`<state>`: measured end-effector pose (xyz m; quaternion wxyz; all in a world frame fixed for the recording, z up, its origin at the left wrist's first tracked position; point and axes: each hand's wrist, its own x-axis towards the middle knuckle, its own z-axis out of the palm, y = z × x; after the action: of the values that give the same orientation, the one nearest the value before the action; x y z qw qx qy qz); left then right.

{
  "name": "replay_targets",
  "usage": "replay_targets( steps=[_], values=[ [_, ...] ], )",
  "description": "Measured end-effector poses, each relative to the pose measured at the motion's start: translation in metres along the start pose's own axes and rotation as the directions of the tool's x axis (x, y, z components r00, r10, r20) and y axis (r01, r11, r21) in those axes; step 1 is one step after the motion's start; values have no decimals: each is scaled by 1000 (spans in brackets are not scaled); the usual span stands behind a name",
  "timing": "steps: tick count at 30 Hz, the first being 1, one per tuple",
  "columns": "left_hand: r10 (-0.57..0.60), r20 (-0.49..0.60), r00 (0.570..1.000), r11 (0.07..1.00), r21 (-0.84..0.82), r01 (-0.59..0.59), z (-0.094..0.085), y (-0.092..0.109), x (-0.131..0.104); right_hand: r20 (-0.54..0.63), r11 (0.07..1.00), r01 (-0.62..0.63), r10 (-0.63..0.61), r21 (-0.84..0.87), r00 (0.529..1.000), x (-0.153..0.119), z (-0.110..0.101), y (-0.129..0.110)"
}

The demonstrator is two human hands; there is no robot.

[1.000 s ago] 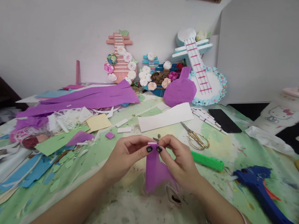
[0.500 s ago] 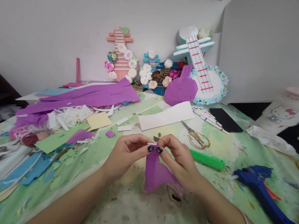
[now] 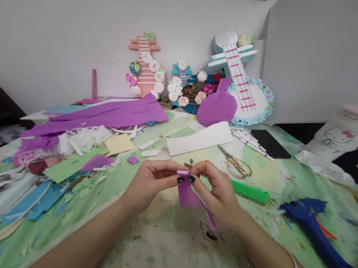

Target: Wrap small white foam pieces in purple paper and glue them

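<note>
Both hands meet above the near middle of the table. My left hand [image 3: 152,180] pinches one end of a small white strip [image 3: 182,172], its thumb pressing from below. My right hand [image 3: 216,190] is closed at the strip's other end, gripping the purple paper [image 3: 189,198] by its upper edge. The paper wraps against the strip at the fingertips and hangs beneath them, its tail reaching below the right thumb. Just beyond the fingers lie gold-handled scissors [image 3: 238,165], and a green craft knife [image 3: 250,191] rests beside the right hand.
A blue glue gun [image 3: 312,233] lies at right, near a dark phone [image 3: 271,144]. White board [image 3: 199,138], purple paper sheets [image 3: 103,116] and blue scraps [image 3: 40,199] cover the table. Decorated instrument shapes, including a purple one [image 3: 217,106], lean against the wall. A cup [image 3: 340,132] stands at far right.
The hanging purple paper has swung up and shortened below the fingers, now folded toward the right hand. More of the white strip's end shows. Both hands stay almost in place.
</note>
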<state>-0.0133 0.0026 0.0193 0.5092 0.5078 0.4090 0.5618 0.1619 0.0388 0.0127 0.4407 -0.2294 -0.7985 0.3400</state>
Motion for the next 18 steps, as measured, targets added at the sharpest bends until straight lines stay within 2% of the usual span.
replay_targets(
  steps=[7,18],
  values=[
    [-65,-32,997,995,-80,62,-2,1,1,27,999,44,-43,-30,999,0,-1,0],
    [-112,-17,994,985,-135,109,1,4,1,61,999,33,-33,-1,998,-2,0,0]
  ],
)
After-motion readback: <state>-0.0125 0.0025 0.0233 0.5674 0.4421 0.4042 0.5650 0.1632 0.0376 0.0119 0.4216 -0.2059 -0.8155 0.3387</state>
